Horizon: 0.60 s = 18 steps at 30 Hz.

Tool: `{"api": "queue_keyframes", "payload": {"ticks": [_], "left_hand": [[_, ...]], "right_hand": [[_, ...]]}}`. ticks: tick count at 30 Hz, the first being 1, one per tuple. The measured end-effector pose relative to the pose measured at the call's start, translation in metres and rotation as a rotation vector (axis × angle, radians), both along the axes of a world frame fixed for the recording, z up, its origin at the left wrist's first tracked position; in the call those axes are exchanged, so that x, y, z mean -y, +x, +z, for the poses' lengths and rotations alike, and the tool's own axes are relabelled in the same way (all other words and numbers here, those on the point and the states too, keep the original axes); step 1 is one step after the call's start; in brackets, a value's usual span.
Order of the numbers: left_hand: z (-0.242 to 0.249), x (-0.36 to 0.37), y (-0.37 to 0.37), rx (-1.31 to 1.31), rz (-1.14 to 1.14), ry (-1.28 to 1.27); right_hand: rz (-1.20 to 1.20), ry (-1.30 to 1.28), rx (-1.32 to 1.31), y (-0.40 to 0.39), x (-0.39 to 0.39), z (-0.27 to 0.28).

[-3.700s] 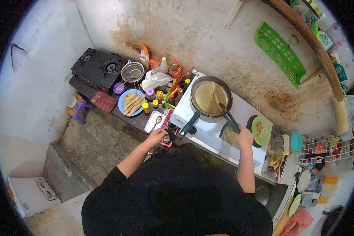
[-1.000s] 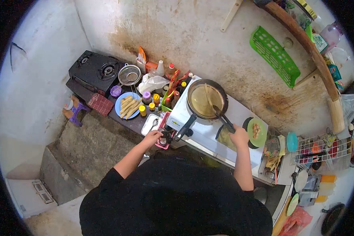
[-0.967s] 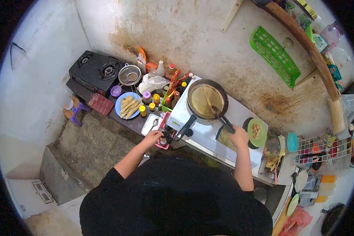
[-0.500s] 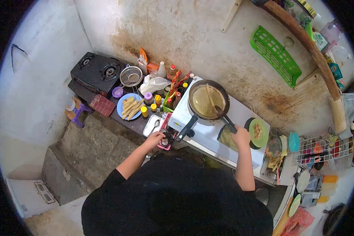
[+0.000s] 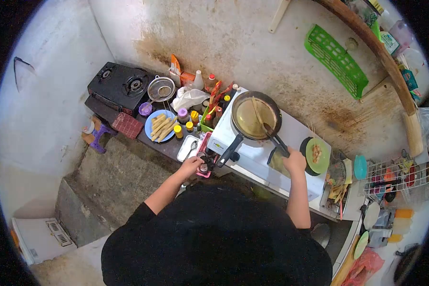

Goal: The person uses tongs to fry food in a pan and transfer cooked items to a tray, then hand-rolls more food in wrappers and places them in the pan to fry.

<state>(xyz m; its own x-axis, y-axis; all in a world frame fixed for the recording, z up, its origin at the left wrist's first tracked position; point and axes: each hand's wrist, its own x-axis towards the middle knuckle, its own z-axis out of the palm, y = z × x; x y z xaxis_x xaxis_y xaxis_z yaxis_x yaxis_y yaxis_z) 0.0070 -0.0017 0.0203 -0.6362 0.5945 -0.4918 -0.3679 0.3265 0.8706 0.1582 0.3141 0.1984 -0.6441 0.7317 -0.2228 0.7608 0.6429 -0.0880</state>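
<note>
My right hand is closed around the black handle of a cooking utensil, whose dark head dips into the frying pan. A long light-brown wooden piece lies across the pan, which holds yellowish liquid. The pan rests on a white stove, its black handle pointing toward my body. My left hand is pinched at a small dark jar by a pink tray; what its fingers grip I cannot tell. Beside that hand lies a white tray with a spoon.
Left of the stove are a blue plate of pale rolled sticks, yellow-capped jars, a strainer and a black two-burner stove. A green plate with food sits on the right, near a wire rack.
The whole view has shifted slightly. My right hand still holds the utensil in the pan, and my left hand remains by the small jar.
</note>
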Motion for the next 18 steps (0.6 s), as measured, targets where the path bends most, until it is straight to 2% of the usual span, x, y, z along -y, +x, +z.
{"api": "queue_keyframes", "payload": {"ticks": [6, 9, 12, 14, 16, 18], "left_hand": [[-0.003, 0.000, -0.002, -0.010, -0.008, 0.015], [-0.003, 0.001, 0.001, -0.014, -0.002, 0.012], [-0.003, 0.004, 0.005, 0.013, -0.003, 0.018], [0.022, 0.003, 0.004, -0.035, -0.105, -0.034], [0.020, 0.003, 0.001, 0.016, -0.108, -0.008], [0.003, 0.002, 0.000, 0.108, 0.001, -0.032]], "right_hand": [[0.074, 0.008, 0.016, 0.007, 0.011, 0.006], [0.065, 0.062, 0.013, 0.016, 0.007, 0.010], [0.013, 0.009, 0.032, 0.012, 0.007, 0.019], [0.025, 0.061, -0.061, 0.010, -0.003, -0.007], [0.031, 0.012, -0.037, 0.001, -0.002, -0.012], [0.011, -0.018, -0.067, 0.001, 0.000, -0.015]]}}
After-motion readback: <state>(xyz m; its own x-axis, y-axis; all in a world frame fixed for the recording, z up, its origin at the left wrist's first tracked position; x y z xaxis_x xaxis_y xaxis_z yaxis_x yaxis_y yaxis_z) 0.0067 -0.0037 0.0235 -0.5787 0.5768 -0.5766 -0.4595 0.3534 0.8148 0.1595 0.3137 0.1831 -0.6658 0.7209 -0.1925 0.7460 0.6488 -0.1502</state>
